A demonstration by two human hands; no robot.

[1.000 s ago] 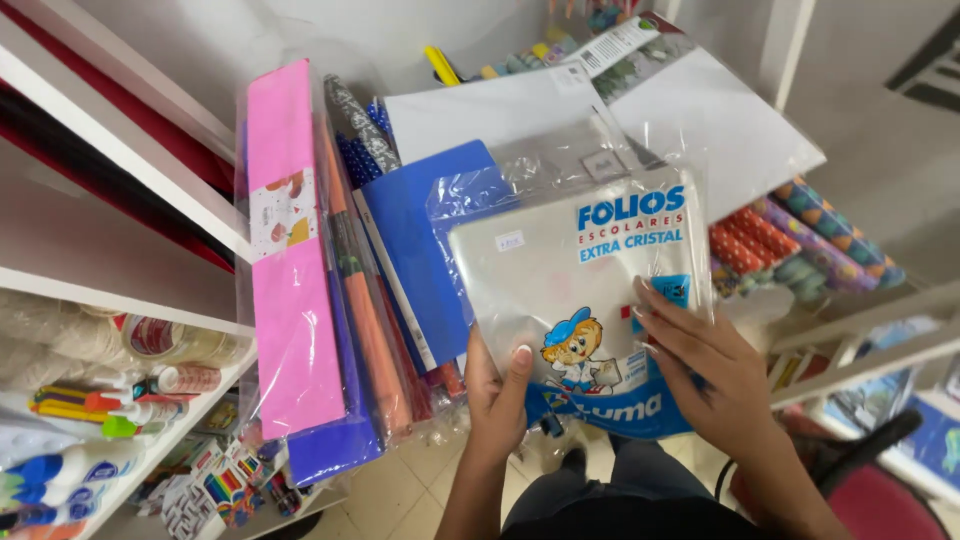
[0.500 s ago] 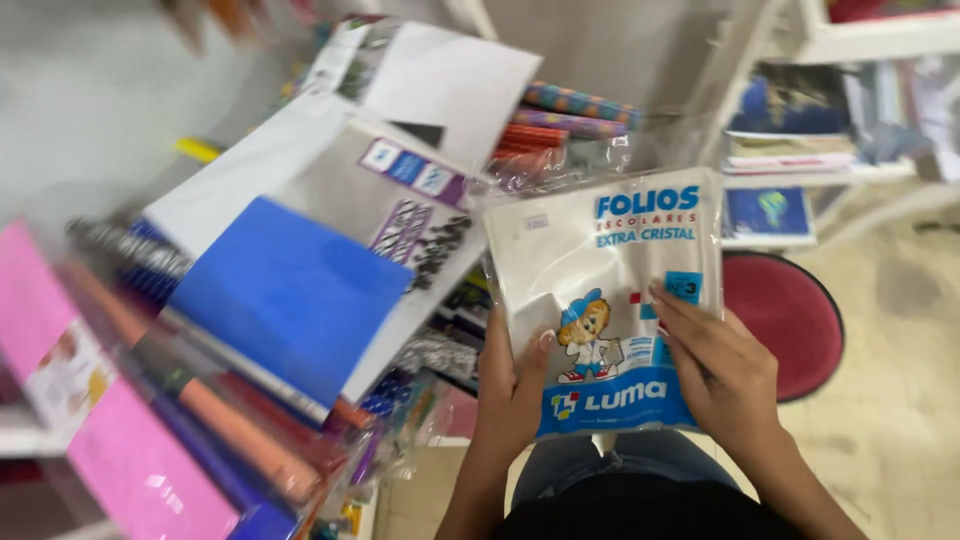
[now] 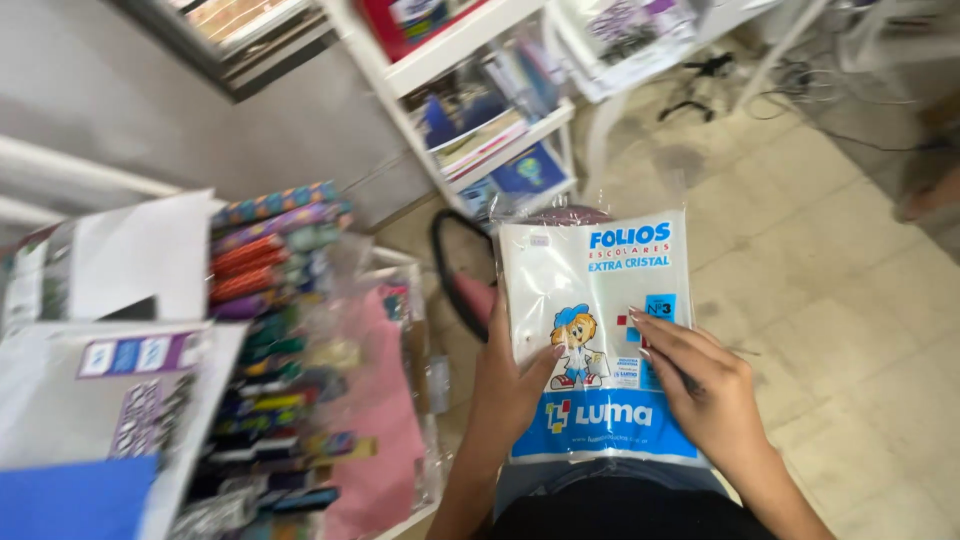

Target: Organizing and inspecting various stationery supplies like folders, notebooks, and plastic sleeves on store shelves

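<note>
In the head view we find a flat clear plastic packet of sheets [image 3: 590, 330], white with a blue band and a cartoon child on its face, held upright over the tiled floor [image 3: 830, 260]; the left hand [image 3: 510, 385] clasps the packet's lower left edge, thumb on its front, and the right hand [image 3: 700, 385] lies on its lower right face, fingers spread flat across it and closed on nothing else. To the left of the packet we note a rack of rolled coloured papers [image 3: 270, 300] and pink sheets [image 3: 385, 440]; behind the packet stands a white shelf unit [image 3: 480, 110] with booklets, and just behind its left edge a round dark-rimmed stool [image 3: 455, 285].
</note>
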